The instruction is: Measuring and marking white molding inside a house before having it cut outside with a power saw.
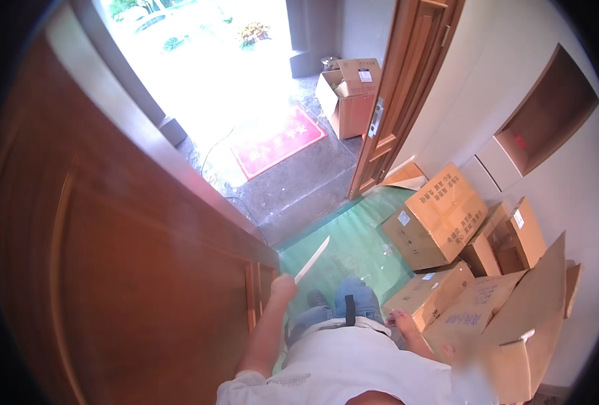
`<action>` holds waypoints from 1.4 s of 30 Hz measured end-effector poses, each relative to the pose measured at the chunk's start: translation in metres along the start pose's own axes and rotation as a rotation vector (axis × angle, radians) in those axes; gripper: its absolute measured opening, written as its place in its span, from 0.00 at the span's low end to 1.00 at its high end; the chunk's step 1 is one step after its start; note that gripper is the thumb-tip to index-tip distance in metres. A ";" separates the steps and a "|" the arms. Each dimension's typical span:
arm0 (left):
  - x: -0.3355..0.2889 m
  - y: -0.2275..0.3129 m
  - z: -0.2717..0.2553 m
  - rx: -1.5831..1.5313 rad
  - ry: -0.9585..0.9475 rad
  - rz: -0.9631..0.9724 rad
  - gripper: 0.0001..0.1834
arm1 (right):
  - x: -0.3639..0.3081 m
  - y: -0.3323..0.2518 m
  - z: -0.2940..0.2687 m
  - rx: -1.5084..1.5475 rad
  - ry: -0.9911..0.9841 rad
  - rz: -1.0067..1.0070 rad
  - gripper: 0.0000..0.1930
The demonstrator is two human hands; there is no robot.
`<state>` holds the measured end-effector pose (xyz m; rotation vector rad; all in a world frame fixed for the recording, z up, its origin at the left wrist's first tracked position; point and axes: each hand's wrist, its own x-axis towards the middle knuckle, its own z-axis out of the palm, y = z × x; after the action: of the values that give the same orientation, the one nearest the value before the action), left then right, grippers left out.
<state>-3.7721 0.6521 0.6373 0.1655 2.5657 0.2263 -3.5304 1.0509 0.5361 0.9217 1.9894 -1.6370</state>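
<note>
My left hand (pixel 284 287) is closed round one end of a long, thin, whitish strip with a pointed tip (pixel 314 257). The strip slants up and away to the right over the green floor covering (pixel 340 236); I cannot make out its exact kind. On that side, the brown wooden door (pixel 144 270) stands close to my arm. My right hand (pixel 402 321) hangs low by my hip, fingers loosely apart, with nothing visible in it. It is nearest to a closed cardboard box (pixel 429 291) on the right; whether they touch cannot be told.
Several cardboard boxes lean along the right wall, among them a large printed box (pixel 441 216) and an open one with raised flaps (pixel 535 317). Above them is a wall niche (pixel 549 111). Ahead are a second door leaf (pixel 407 88), a red mat (pixel 279 143) and another carton (pixel 357 111).
</note>
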 end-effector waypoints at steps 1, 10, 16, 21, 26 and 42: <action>0.028 -0.002 -0.019 0.010 0.045 0.040 0.13 | 0.004 -0.031 0.006 0.193 0.105 0.146 0.18; 0.214 -0.037 -0.093 -0.131 0.011 -0.118 0.14 | 0.167 -0.119 0.027 -0.762 0.022 0.069 0.16; 0.241 -0.084 -0.153 -0.357 -0.155 -0.483 0.15 | 0.355 -0.278 0.041 -0.405 -0.161 0.177 0.11; 0.273 -0.095 -0.243 -0.557 -0.089 -0.717 0.18 | 0.496 -0.521 0.080 -0.090 -0.228 -0.071 0.13; 0.337 -0.155 -0.169 -0.770 -0.007 -0.874 0.24 | 0.583 -0.698 0.133 -0.028 -0.168 -0.218 0.12; 0.638 -0.349 -0.395 -0.882 0.013 -0.835 0.25 | 0.676 -0.738 0.214 -0.126 -0.008 0.414 0.11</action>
<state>-4.5454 0.3649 0.5680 -1.1782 2.0786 0.9570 -4.5466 0.9319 0.5490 1.1800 1.7273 -1.2690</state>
